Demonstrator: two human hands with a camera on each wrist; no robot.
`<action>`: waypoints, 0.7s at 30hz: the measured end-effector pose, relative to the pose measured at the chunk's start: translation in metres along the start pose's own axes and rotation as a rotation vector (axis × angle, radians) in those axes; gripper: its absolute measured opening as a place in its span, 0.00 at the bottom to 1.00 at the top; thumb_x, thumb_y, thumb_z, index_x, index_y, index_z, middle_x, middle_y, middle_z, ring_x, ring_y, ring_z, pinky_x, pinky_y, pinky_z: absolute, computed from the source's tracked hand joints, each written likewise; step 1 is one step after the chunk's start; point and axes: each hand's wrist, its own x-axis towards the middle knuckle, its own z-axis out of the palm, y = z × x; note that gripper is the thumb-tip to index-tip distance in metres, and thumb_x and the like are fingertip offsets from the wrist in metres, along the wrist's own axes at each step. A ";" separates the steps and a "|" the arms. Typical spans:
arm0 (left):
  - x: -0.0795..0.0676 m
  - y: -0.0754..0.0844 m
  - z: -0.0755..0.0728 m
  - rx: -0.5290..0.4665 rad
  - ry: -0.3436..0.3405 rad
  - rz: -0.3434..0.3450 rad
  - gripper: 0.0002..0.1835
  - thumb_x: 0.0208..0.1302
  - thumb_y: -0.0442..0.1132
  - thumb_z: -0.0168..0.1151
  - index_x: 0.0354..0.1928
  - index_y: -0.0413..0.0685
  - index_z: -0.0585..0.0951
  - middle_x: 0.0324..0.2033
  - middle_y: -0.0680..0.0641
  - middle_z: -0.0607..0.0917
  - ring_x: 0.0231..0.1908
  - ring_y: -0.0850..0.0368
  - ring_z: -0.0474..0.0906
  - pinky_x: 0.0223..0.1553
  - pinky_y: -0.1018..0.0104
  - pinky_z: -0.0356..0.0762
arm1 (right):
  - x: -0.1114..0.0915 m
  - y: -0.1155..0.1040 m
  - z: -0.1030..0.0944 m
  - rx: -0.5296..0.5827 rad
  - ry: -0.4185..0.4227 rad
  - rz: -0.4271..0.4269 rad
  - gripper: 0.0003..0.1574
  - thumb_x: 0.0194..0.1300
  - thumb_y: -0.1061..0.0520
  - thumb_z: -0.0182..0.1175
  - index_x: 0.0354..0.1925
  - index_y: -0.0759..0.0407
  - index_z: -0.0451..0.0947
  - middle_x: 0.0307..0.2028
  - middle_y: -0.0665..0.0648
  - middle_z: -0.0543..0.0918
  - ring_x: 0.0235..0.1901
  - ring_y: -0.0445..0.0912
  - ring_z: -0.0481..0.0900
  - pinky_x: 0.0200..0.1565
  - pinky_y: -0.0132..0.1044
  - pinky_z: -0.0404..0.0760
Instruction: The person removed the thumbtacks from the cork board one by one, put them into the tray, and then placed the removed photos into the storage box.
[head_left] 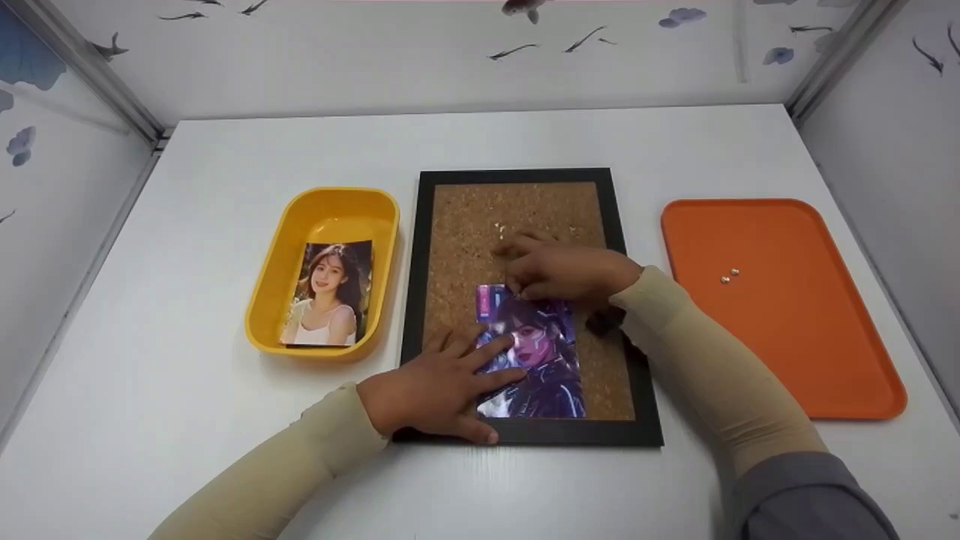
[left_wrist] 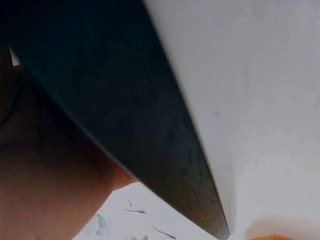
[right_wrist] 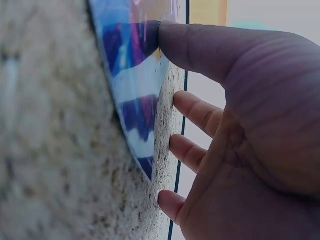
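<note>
A glossy purple print of a figure's face (head_left: pixel 541 388) lies on the lower part of a black-framed cork board (head_left: pixel 465 247). My left hand (head_left: pixel 442 382) is spread flat over the print's left side, its thumb on the frame's bottom edge. In the left wrist view only part of the palm (left_wrist: pixel 50 175) shows beside the dark frame (left_wrist: pixel 130 110). My right hand (head_left: pixel 562 270) is at the print's top edge. In the right wrist view its thumb (right_wrist: pixel 195 47) presses on the print (right_wrist: pixel 140 85), while the other fingertips touch the cork (right_wrist: pixel 167 125). Whatever lies under the thumb is hidden.
Left of the board stands a yellow tray (head_left: pixel 259 307) with a portrait photo (head_left: pixel 326 296) in it. An orange tray (head_left: pixel 795 345) on the right bears two small shiny silver pieces (head_left: pixel 730 276). Patterned white walls (head_left: pixel 405 60) enclose the white table (head_left: pixel 187 420) at the back and sides.
</note>
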 end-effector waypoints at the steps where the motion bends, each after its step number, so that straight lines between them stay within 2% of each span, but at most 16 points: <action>1: 0.000 0.000 0.000 -0.002 -0.001 0.000 0.46 0.62 0.75 0.51 0.78 0.78 0.44 0.79 0.53 0.35 0.75 0.41 0.25 0.69 0.33 0.31 | 0.000 0.000 0.000 0.003 -0.002 -0.001 0.07 0.72 0.51 0.59 0.35 0.43 0.80 0.73 0.50 0.59 0.74 0.51 0.48 0.67 0.60 0.59; 5: 0.000 0.000 0.000 -0.006 -0.003 0.002 0.46 0.62 0.75 0.51 0.78 0.78 0.44 0.79 0.53 0.35 0.75 0.41 0.25 0.69 0.33 0.31 | 0.000 -0.001 -0.001 0.010 -0.008 -0.004 0.07 0.72 0.52 0.58 0.35 0.44 0.80 0.74 0.50 0.59 0.74 0.52 0.47 0.67 0.58 0.60; 12: 0.000 -0.001 -0.001 -0.008 -0.009 0.005 0.46 0.62 0.75 0.50 0.78 0.78 0.44 0.79 0.53 0.35 0.75 0.41 0.25 0.69 0.33 0.31 | -0.001 -0.001 -0.002 0.005 -0.014 0.007 0.07 0.73 0.52 0.58 0.35 0.43 0.80 0.74 0.49 0.57 0.75 0.54 0.43 0.69 0.62 0.53; 21: 0.001 0.001 -0.002 -0.029 -0.028 -0.011 0.46 0.61 0.75 0.51 0.77 0.79 0.44 0.78 0.54 0.34 0.75 0.42 0.24 0.70 0.34 0.30 | -0.001 0.000 -0.001 0.005 -0.023 0.031 0.05 0.72 0.50 0.58 0.37 0.42 0.80 0.75 0.48 0.56 0.76 0.53 0.41 0.70 0.63 0.50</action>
